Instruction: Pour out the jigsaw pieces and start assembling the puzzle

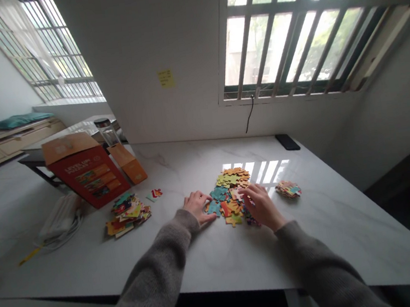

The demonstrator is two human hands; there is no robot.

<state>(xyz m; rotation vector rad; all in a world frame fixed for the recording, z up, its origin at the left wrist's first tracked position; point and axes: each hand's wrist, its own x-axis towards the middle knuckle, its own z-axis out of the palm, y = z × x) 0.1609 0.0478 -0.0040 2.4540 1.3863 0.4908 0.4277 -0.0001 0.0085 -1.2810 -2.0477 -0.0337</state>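
Note:
A heap of mixed jigsaw puzzle pieces (230, 206) lies on the white marbled table between my two hands. My left hand (198, 208) rests at the heap's left edge, thumb and forefinger apart on either side of a teal puzzle piece (214, 208). From the right, my right hand (262, 207) reaches over the heap, its fingers bent and apart. Its fingertips are beside a pale pink puzzle piece (236, 193); whether they touch it is unclear. Yellow-green pieces (229, 179) and orange pieces (238, 171) lie overlapped at the heap's far side.
A second puzzle pile (128, 215) lies left, near two loose pieces (154, 195). Behind it stand a red puzzle box (88, 171) and a small orange box (128, 163). A small stack (289, 189) sits right; a black phone (287, 142) lies far right. A white power strip (58, 220) with cable is far left.

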